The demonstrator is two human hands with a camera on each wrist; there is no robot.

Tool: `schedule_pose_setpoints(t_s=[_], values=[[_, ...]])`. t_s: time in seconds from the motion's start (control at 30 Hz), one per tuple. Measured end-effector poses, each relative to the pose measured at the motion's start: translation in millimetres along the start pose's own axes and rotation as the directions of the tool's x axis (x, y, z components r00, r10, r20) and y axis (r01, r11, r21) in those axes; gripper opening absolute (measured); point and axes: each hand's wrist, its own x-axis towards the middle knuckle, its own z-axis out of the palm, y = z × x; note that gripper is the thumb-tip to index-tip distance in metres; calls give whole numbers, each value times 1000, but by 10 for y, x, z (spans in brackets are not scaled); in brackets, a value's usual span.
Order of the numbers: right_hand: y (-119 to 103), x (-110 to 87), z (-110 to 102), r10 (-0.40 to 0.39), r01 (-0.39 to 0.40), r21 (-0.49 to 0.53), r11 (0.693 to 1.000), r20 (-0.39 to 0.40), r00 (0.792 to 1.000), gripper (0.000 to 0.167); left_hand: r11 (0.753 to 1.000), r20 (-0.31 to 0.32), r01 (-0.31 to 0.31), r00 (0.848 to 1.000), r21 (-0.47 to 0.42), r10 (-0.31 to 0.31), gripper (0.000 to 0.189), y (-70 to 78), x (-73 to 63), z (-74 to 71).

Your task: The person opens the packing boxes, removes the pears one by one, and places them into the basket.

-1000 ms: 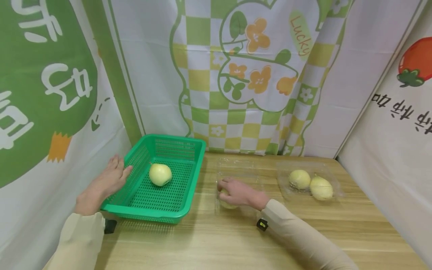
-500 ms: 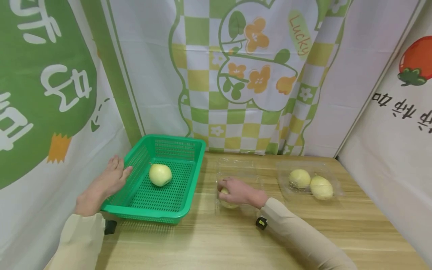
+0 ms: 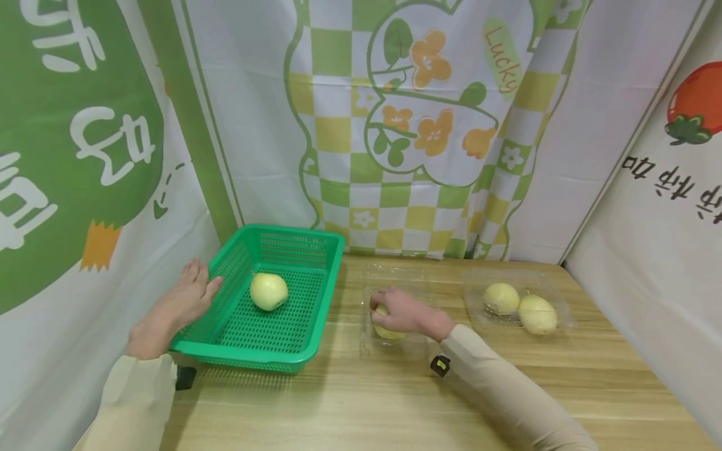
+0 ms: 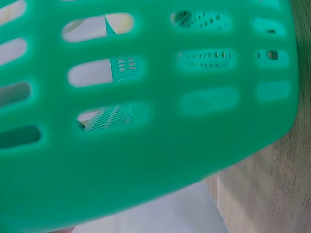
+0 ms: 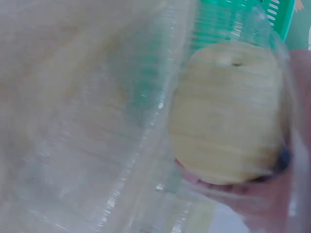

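Note:
My right hand grips a pale yellow pear inside a clear plastic container in the middle of the table. In the right wrist view this pear shows through the clear plastic, fingers curled behind it. My left hand touches the left rim of a green plastic basket, its fingers fairly straight. One pear lies in that basket. The slotted basket wall fills most of the left wrist view, where nearly all of the left hand is hidden.
Another clear container with two pears, one left of the other, stands on the right of the wooden table. A patterned curtain hangs behind the table, and printed cloth walls flank it.
My right hand has shifted slightly right and away from me, with the pear, within the clear container. The left hand and the basket stay where they were.

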Motion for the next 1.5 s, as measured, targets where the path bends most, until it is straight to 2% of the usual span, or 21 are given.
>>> schedule_pose_setpoints(t_s=[0.17, 0.4, 0.7, 1.03, 1.23, 1.5], values=[[-6, 45, -109, -14, 13, -15, 1000, -36, 999, 30, 1000, 6, 3, 1000, -1, -3, 84, 2, 3, -7], [-64, 152, -270, -76, 73, -36, 997, -104, 992, 25, 1000, -6, -9, 1000, 12, 9, 83, -1, 18, -15], [-215, 282, -426, -56, 54, -22, 998, -84, 995, 30, 1000, -7, -6, 1000, 24, 6, 82, 4, 23, -17], [-417, 517, -613, -107, 100, -52, 994, -161, 981, 21, 1000, -9, -10, 1000, 25, 10, 81, -12, 32, -6], [-511, 632, -705, -106, 96, -73, 993, -142, 984, 23, 1000, -8, -5, 1000, 26, 6, 82, -18, 32, 0], [-610, 786, -788, -155, 147, -64, 987, -130, 979, 24, 1000, -3, 0, 1000, 6, 0, 79, -8, 21, -9]])
